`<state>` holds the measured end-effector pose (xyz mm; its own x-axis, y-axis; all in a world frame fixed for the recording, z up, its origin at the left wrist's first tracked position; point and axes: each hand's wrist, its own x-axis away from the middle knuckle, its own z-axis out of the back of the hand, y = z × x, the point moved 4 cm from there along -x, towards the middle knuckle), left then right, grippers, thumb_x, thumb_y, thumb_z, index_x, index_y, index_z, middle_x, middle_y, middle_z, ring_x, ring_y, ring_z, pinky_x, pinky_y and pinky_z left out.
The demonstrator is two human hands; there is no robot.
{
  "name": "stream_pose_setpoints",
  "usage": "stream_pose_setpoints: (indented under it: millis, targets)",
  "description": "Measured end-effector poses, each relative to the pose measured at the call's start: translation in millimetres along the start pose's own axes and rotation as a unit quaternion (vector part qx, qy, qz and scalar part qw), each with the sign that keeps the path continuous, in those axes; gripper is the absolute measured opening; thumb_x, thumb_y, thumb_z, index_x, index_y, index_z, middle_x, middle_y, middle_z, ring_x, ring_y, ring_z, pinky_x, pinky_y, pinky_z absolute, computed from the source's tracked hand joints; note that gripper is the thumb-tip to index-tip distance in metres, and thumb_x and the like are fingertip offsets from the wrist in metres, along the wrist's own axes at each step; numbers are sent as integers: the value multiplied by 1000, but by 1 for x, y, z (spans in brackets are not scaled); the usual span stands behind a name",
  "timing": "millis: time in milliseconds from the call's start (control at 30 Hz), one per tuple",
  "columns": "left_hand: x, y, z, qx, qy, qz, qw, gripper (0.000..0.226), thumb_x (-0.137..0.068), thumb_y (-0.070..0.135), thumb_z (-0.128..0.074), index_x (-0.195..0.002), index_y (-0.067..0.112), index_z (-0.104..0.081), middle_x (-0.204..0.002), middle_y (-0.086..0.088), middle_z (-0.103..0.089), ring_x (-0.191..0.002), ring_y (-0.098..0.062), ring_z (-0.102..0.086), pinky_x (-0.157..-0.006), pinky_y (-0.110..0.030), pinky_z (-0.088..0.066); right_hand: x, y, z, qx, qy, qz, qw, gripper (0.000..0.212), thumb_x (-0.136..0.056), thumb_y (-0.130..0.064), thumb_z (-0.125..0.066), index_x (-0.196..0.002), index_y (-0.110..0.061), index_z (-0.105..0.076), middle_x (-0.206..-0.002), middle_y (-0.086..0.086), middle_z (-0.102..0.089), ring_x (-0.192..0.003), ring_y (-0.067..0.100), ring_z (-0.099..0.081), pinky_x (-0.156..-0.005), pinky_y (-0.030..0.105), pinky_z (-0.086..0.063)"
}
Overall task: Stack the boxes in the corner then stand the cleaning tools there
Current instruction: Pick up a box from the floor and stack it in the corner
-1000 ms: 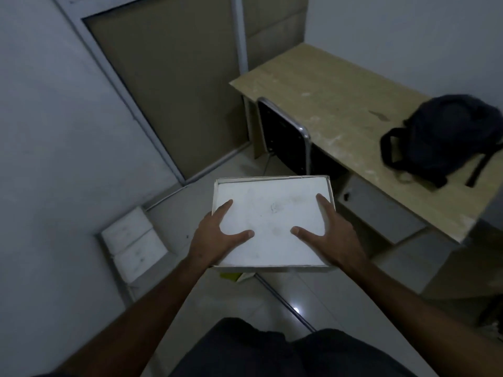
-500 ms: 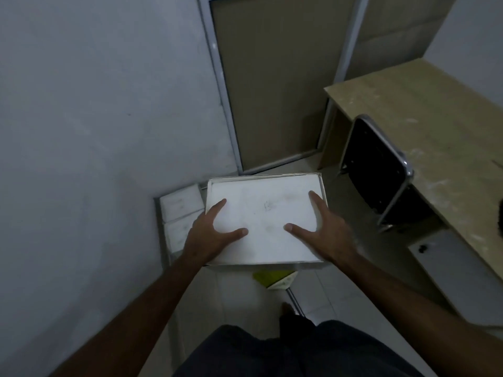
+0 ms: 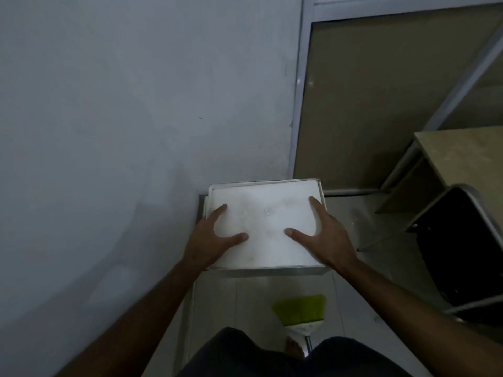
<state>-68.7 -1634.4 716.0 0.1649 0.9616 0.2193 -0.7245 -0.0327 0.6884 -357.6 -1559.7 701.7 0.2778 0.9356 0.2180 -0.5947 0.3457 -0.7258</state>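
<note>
While the scene is read from the near edge outward, dark trousers and a bare foot [image 3: 294, 346] are seen first at the bottom, and just beside the foot a broom with green bristles [image 3: 302, 308] is lying on the pale tiled floor [image 3: 234, 303], probably left there until the boxes are finished. Beyond it a flat white box [image 3: 265, 227] is held level between both hands. The left hand [image 3: 215, 238] is laid on its near left part and the right hand [image 3: 324, 238] on its near right part; on each the thumb is pressed on the top face and the fingers are spread along the side, so the box is clamped from two sides and kept flat. Whether fingers are curled under it cannot be told. The box is carried over the corner where the grey wall [image 3: 136, 118] on the left meets the framed door panel [image 3: 381, 104] behind. At its far left edge a thin strip of white is seen, perhaps another box below, but this is not certain. It is judged that the box is being lined up for lowering. To the far right a dark chair [image 3: 462, 254] and a wooden desk [image 3: 468, 153] are standing well apart from the corner.
</note>
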Motion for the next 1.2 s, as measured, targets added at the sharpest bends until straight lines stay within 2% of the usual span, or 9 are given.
stream_pose_setpoints:
  millis: [67,233,567,667,833,933,1200]
  targets:
    - [-14,-7,11,2,9,13,1000,101,-62,66,-83,-150,41,-39,-153,2,-44,-137,-21,-44,-112,-36,-36,-21,-14,-7,4,-15,8,1000,114,-63,-89,-63,-156,-45,-14,-149,3,-49,-132,26,-50,-105,45,-45]
    - [-65,-38,36,11,10,42,999,109,-52,82,-77,-147,49,-37,-153,-1,-43,-136,-24,-46,-112,-42,-40,-76,-43,-37,1,-30,21,999,115,-63,-90,-63,-156,-45,-14,-150,3,-48,-134,27,-48,-108,47,-45]
    - [-221,-112,72,13,-33,51,998,106,-56,77,-79,-148,51,-32,-153,-1,-41,-137,-25,-44,-110,-42,-39,-202,-89,-122,-9,-16,-43,999,111,-63,-86,-68,-154,-49,-17,-145,3,-52,-130,24,-51,-106,42,-46]
    - [-264,-136,75,12,-38,56,998,110,-51,83,-77,-147,55,-30,-154,-1,-41,-138,-25,-43,-111,-42,-40,-239,-95,-147,-3,-11,-53,999,110,-63,-86,-68,-154,-51,-17,-147,2,-51,-132,24,-50,-106,40,-45]
    - [-322,-167,70,25,-42,70,996,106,-51,80,-80,-143,60,-31,-151,-3,-43,-137,-25,-44,-111,-44,-41,-292,-92,-185,-7,-15,-62,998,110,-64,-87,-67,-154,-52,-15,-152,2,-46,-135,25,-47,-107,41,-42]
    - [-348,-186,61,25,-37,74,996,104,-55,76,-81,-145,58,-33,-148,-2,-46,-135,-24,-45,-109,-40,-42,-321,-82,-206,-17,-24,-62,998,108,-65,-83,-70,-153,-52,-17,-152,2,-46,-135,24,-47,-106,41,-43]
    - [-398,-268,-2,14,-41,106,993,101,-58,73,-81,-146,57,-32,-148,-2,-45,-133,-25,-47,-108,-41,-42,-382,-16,-291,-8,-51,-65,997,106,-68,-80,-70,-153,-56,-12,-150,-1,-44,-129,21,-50,-102,37,-43]
